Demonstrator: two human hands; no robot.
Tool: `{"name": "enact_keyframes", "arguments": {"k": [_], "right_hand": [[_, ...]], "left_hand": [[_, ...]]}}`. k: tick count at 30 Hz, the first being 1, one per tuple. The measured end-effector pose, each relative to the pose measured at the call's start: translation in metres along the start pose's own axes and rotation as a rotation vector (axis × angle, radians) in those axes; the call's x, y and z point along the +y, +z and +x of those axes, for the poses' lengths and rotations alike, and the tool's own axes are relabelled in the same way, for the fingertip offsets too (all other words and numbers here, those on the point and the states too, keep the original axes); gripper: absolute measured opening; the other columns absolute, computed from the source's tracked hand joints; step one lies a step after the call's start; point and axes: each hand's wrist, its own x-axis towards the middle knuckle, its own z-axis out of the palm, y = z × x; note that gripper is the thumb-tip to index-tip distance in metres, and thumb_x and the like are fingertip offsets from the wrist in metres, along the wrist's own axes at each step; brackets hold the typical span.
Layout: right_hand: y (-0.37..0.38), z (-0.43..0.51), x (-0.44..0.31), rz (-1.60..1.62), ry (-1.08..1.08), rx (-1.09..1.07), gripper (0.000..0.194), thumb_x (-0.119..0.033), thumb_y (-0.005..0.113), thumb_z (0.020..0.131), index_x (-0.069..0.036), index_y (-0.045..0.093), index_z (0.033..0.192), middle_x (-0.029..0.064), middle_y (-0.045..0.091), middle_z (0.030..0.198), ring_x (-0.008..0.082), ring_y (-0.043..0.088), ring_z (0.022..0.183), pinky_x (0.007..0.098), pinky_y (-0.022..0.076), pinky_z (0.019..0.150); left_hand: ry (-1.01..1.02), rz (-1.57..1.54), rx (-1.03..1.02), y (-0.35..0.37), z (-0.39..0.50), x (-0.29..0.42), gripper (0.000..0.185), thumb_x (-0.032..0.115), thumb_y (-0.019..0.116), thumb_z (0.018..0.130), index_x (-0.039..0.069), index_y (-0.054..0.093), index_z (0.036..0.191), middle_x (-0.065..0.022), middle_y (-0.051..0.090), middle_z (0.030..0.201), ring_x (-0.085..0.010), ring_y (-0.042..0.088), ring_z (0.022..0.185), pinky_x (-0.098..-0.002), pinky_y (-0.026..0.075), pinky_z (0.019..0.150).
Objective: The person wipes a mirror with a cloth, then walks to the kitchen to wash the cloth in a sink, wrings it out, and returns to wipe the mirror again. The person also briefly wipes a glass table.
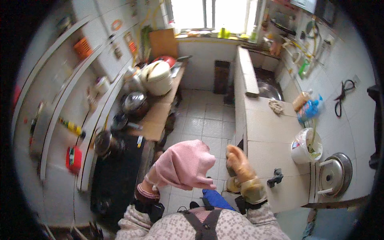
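Observation:
A pink cloth [186, 165] with a drawstring edge covers my left hand [151, 178]; only its wrist shows clearly, so the fingers are hidden under the fabric. To the right, my right hand [238, 160] is raised between the cloth and the tiled counter, its fingers bent together. It looks empty, though blur hides the detail. A yellowish sleeve cuff or cover [253, 190] sits around the right wrist. The cloth and the right hand are apart, above the tiled floor [195, 126].
Pots, a steel lidded pan [135, 102] and a cream cooker [157, 78] crowd the left worktop beside a black stove [117, 177]. Along the right counter [270, 126] stand a white bucket [306, 150], a blue pump bottle [309, 111] and a dark crumpled cloth [275, 178].

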Motion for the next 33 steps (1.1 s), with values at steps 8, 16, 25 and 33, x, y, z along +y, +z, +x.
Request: {"name": "enact_keyframes", "arguments": {"k": [8,16,25,33], "right_hand": [[0.024,0.106,-0.064,0.279,0.213,-0.580,0.085,-0.052,0.074,0.090,-0.006,0.039,0.151,0.0151,0.057,0.138,0.0247,0.060,0.122,0.0388,0.0488,0.105],[-0.017,0.214,-0.128,0.192,0.251,0.092,0.032,-0.026,0.076,0.094,0.000,0.067,0.111,0.0055,0.071,0.100,0.0109,0.067,0.085,0.0239,0.0558,0.071],[-0.074,0.332,-0.147,0.172,-0.078,0.458,0.031,-0.026,0.070,0.098,-0.002,0.067,0.117,0.0093,0.071,0.107,0.0127,0.068,0.090,0.0270,0.0580,0.077],[-0.138,0.407,-0.179,0.238,-0.370,1.118,0.039,-0.032,0.070,0.096,-0.001,0.066,0.119,0.0102,0.070,0.100,0.0152,0.067,0.087,0.0289,0.0541,0.070]], "left_hand": [[-0.306,-0.516,-0.287,-0.061,0.149,-0.042,0.056,0.025,0.076,0.092,0.004,0.055,0.140,-0.0073,0.060,0.136,-0.0191,0.058,0.123,-0.0359,0.045,0.110],[-0.391,-0.674,-0.141,-0.136,0.259,-0.101,0.062,0.040,0.058,0.100,0.002,0.048,0.147,-0.0166,0.061,0.136,-0.0290,0.066,0.115,-0.0476,0.055,0.099],[-0.602,-0.686,-0.248,-0.231,0.411,-0.129,0.051,0.043,0.055,0.103,0.006,0.052,0.139,-0.0173,0.067,0.123,-0.0293,0.068,0.106,-0.0470,0.055,0.095],[-0.563,-0.473,-0.380,-0.285,0.593,-0.125,0.045,0.039,0.056,0.104,0.008,0.053,0.137,-0.0146,0.068,0.122,-0.0256,0.069,0.103,-0.0409,0.057,0.088]]}}
